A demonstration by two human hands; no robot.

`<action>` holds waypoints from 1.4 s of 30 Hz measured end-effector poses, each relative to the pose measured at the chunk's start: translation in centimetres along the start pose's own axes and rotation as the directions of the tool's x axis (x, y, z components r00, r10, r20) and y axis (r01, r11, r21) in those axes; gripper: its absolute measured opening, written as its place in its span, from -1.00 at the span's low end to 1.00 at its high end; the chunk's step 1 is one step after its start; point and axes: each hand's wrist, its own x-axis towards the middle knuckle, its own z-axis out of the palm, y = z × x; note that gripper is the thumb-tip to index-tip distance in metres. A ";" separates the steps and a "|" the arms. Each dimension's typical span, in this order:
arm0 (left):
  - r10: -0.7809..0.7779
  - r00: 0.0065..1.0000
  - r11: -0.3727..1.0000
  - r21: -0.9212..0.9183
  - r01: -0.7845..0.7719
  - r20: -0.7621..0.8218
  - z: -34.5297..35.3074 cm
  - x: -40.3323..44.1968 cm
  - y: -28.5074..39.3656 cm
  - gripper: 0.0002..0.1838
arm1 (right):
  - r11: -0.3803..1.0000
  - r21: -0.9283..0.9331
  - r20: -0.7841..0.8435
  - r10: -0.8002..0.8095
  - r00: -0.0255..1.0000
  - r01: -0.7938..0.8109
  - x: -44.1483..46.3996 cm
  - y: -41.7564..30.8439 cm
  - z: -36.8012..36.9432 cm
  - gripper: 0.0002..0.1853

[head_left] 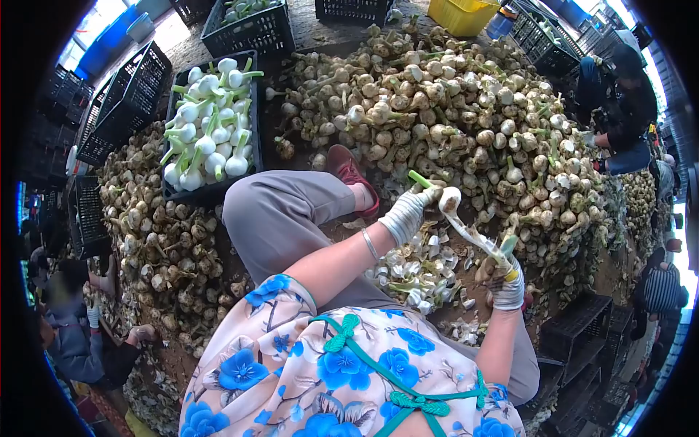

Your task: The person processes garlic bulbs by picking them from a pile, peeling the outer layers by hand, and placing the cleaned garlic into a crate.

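Observation:
My left hand [409, 213], in a whitish glove, is closed, and a cut green garlic stem [419, 178] pokes out above its fingers. Right beside those fingertips is a garlic bulb [450, 197] with a brownish root end. A long pale stalk runs from this bulb down to my right hand [502, 282], which is gloved too and closed around the stalk's greenish end. Something yellow shows at the right fingers; I cannot tell what it is. Below, between my legs, lie white garlic peelings [416, 273].
A heap of unpeeled garlic [466, 109] spreads ahead, another garlic pile [164, 255] lies left. A black crate [169, 164] holds clean white bulbs. Around stand dark crates [131, 102] and a yellow tub [460, 16]. People sit at right [619, 109] and left [73, 342].

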 end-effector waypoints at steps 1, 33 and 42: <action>0.004 1.000 1.000 0.002 -0.004 0.003 0.2 -0.1 0.4 -0.76 | 0.974 0.206 0.006 -0.099 0.995 0.095 -0.1 0.3 -0.2 -0.82; 0.410 0.812 0.877 -0.066 -0.477 -0.415 -0.8 2.8 27.0 -0.08 | 0.828 -0.341 -0.780 0.015 0.625 -0.445 -2.1 8.6 -13.7 -0.82; -0.033 0.958 0.998 0.042 0.047 -0.285 -1.6 2.8 6.3 -0.82 | 0.457 -0.230 -0.965 -0.219 0.142 -0.859 -12.1 4.8 -26.0 -0.67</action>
